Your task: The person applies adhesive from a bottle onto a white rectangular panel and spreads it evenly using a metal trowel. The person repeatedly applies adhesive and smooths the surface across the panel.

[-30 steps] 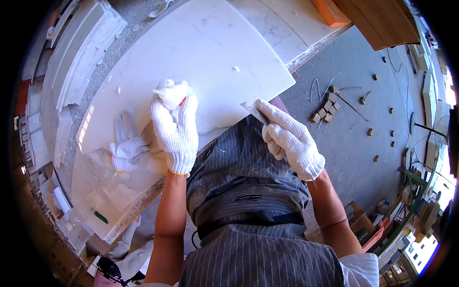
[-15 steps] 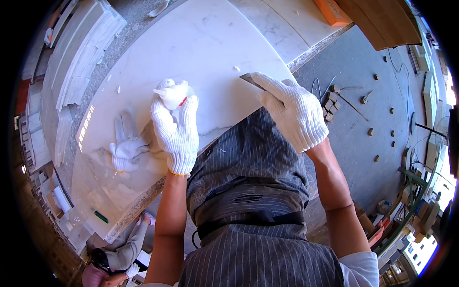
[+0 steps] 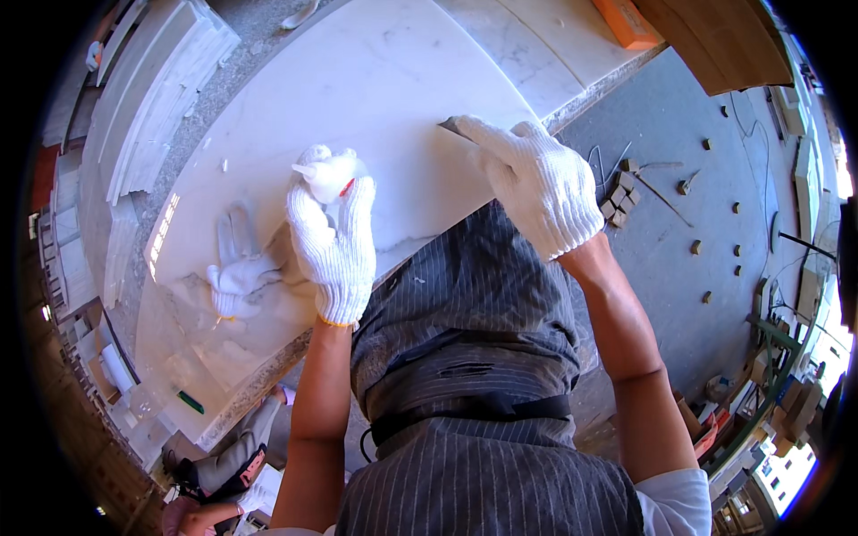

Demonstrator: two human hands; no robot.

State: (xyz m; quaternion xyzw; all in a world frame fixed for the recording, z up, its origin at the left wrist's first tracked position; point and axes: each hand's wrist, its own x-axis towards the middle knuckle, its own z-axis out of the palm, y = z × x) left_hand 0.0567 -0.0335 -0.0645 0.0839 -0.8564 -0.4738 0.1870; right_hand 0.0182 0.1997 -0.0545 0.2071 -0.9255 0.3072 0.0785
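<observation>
gripping a blade [image 3: 454, 127], right fingers [image 3: 489, 135] reach over marble [image 3: 375, 80] (left fingers [image 3: 304, 201] hold a bottle [image 3: 327, 182]).

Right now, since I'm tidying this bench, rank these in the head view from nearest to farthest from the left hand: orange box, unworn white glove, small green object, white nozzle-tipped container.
1. White nozzle-tipped container: held in the left hand.
2. Unworn white glove: just left, on the slab.
3. Small green object: lower left.
4. Orange box: far upper right.
</observation>
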